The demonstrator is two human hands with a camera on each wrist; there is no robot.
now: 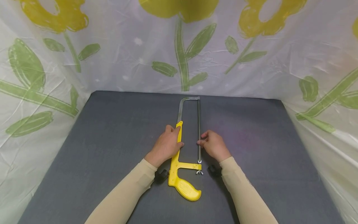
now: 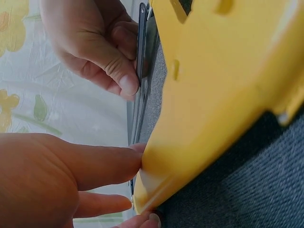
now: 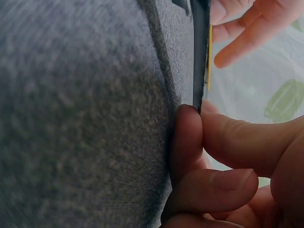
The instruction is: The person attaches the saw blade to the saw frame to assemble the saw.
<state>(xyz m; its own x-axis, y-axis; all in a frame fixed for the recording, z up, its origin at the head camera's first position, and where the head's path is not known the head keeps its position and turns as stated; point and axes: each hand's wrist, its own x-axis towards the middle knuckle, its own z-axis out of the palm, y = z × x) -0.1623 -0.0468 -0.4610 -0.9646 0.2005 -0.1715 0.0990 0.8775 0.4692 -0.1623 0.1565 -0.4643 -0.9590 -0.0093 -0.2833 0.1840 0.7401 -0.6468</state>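
The left hand (image 1: 167,143) is gripping the hacksaw (image 1: 179,161) frame; the right hand (image 1: 213,144) fingers are pinching its blade (image 1: 199,124), probably checking tension; next, likely the wing nut (image 1: 199,172).

We see a yellow-framed hacksaw (image 1: 179,161) on a dark grey mat (image 1: 112,149), backed by a white sheet (image 1: 126,62) with yellow-green flowers.

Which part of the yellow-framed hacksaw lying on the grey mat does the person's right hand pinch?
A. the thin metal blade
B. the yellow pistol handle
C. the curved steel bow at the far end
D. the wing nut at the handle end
A: the right hand pinches the thin dark metal blade of the yellow-framed hacksaw between thumb and fingertips, as the right wrist view shows close up.
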